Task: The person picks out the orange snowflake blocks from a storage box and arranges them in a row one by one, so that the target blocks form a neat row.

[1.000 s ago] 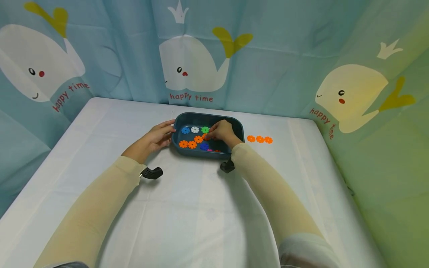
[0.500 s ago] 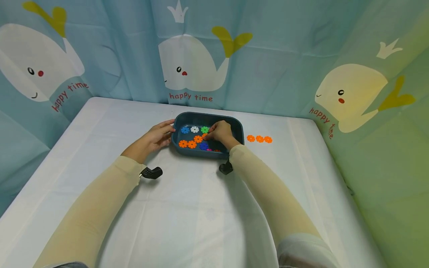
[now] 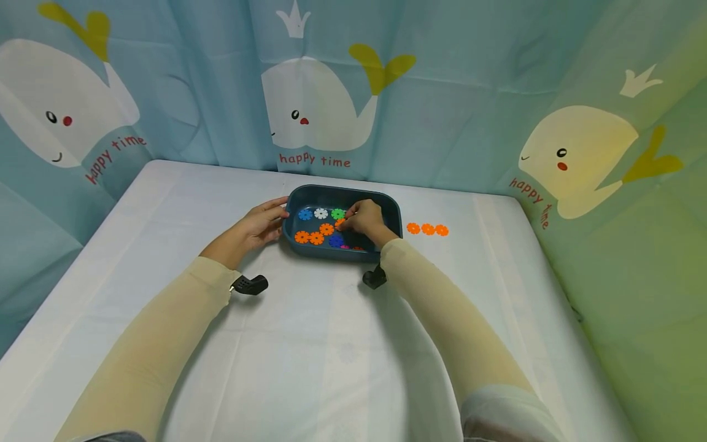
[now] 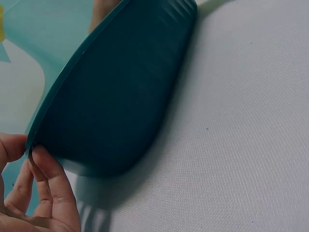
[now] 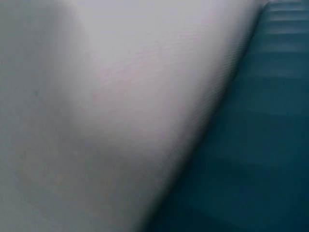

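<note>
My left hand (image 3: 262, 226) pinched the end rim of the dark tub (image 3: 326, 252). Inside, my right hand (image 3: 366, 218) had its fingertips at an orange flower (image 3: 339, 222), whether gripping I couldn't tell; a forward slip could have knocked the green flower (image 3: 337, 213), just beyond, out of its row.

Dark teal oblong plastic tray (image 3: 316, 250), rounded corners, stands upright; left hand (image 3: 261, 225) pinches its rim at the left end. Inside, right hand (image 3: 364, 217) pinches a flat orange flower-shaped disc (image 3: 340, 222), partly covered by fingers, just beside a green flower-shaped disc (image 3: 337, 213). Three matching orange discs (image 3: 316, 238) trail toward the tray's front left, edges apparently touching.
</note>
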Available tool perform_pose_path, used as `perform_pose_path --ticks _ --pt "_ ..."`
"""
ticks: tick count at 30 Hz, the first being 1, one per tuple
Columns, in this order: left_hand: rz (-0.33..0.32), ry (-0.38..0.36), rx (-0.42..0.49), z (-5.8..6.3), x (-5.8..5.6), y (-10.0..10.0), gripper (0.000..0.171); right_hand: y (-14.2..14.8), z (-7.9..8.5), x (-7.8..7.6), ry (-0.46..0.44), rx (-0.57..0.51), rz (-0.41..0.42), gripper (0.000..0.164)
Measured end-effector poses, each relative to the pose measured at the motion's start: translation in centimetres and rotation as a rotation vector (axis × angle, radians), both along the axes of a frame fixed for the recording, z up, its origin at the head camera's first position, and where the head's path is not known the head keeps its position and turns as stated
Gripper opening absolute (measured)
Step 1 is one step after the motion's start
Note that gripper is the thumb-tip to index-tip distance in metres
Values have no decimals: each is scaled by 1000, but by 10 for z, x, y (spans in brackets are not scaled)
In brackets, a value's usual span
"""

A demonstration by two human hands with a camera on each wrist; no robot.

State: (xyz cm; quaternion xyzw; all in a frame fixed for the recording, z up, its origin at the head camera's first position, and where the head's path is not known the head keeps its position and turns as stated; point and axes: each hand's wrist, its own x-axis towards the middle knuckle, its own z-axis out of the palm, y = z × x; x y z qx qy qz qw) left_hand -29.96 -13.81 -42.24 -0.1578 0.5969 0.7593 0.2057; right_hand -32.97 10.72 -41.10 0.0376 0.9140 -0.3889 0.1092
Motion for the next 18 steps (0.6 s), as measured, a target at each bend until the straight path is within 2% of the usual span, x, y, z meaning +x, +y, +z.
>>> perform_pose_path --ticks 6,13,18 --pt "2 -4 7 1 0 0 59 2 3 -1 -23 7 32 21" --pt "2 -7 0 2 0 -1 59 7 6 -1 -74 -62 51 20" --pt "0 -7 -4 1 0 -1 58 10 4 -4 -95 -60 64 21"
